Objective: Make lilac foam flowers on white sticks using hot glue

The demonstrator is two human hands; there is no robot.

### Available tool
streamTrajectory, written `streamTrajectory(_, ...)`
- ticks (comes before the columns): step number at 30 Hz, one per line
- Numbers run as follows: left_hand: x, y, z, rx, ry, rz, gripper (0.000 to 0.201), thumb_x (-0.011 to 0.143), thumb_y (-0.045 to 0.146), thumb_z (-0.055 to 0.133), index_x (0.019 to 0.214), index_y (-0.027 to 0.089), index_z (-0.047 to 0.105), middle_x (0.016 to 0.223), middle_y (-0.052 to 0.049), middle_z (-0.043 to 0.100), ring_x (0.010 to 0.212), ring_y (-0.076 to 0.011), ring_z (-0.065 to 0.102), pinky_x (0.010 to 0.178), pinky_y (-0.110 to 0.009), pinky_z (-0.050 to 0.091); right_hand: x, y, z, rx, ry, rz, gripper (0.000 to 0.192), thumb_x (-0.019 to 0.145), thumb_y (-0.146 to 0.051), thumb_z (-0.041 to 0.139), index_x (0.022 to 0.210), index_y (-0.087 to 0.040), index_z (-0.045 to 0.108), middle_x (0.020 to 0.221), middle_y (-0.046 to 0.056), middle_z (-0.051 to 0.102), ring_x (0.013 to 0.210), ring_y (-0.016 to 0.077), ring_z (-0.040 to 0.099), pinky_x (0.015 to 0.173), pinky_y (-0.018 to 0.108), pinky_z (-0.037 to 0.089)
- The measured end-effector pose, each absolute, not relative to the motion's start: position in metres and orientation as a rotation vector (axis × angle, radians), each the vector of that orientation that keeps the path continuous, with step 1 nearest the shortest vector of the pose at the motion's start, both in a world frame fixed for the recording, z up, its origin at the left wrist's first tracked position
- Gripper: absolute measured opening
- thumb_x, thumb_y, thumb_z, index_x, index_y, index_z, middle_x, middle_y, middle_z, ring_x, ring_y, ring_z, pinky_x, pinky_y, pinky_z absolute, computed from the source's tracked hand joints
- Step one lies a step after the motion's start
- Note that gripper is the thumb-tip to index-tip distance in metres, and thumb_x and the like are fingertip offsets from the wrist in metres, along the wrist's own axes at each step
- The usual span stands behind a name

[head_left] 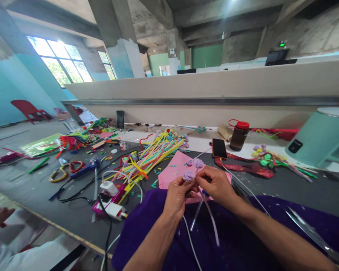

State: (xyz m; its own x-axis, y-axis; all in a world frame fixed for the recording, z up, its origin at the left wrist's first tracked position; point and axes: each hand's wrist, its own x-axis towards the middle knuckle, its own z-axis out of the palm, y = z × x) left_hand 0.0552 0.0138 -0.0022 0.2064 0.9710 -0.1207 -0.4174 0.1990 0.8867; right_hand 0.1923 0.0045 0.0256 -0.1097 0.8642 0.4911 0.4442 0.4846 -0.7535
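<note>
My left hand (177,194) pinches a small lilac pipe-cleaner flower (188,175) at its top, just above a purple cloth (237,241). My right hand (216,184) grips the pale stems (206,214) of the same bunch, which hang down between my wrists. Two more lilac buds (196,163) stick up above my fingers. Behind them a pink sheet (173,171) lies on the dark table (45,192).
A heap of coloured pipe cleaners (147,156) lies left of the pink sheet. A phone (219,148), brown bottle (238,135), finished flowers (267,156) and teal kettle (322,139) sit behind. A charger and cables (111,199), scissors (73,167) lie left. Another person's sleeve (5,241) shows bottom left.
</note>
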Motion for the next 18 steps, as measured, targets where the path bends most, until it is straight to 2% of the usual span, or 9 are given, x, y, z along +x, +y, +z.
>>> streamTrajectory(10, 0.058, 0.014, -0.004, 0.702, 0.801, 1.135, 0.026, 0.057, 0.028, 0.078, 0.07, 0.011, 0.063, 0.058, 0.0, 0.061, 0.05, -0.0076, 0.056, 0.045, -0.016, 0.042, 0.192, 0.005, 0.015, -1.049, -1.873, 0.33, 0.017, 0.08, -0.011, 0.049, 0.069, -0.019, 0.06, 0.068, 0.002, 0.056, 0.066, 0.0145, 0.054, 0.062, 0.025, 0.04)
streamTrajectory(18, 0.06, 0.012, -0.003, 0.687, 0.79, 1.192, 0.024, 0.058, 0.026, 0.077, 0.071, 0.012, 0.062, 0.059, 0.001, 0.06, 0.051, -0.0077, 0.056, 0.046, -0.016, 0.043, 0.192, 0.005, 0.02, -1.04, -1.811, 0.418, 0.015, 0.078, -0.011, 0.051, 0.068, -0.019, 0.059, 0.066, 0.001, 0.056, 0.063, 0.0137, 0.053, 0.06, 0.024, 0.039)
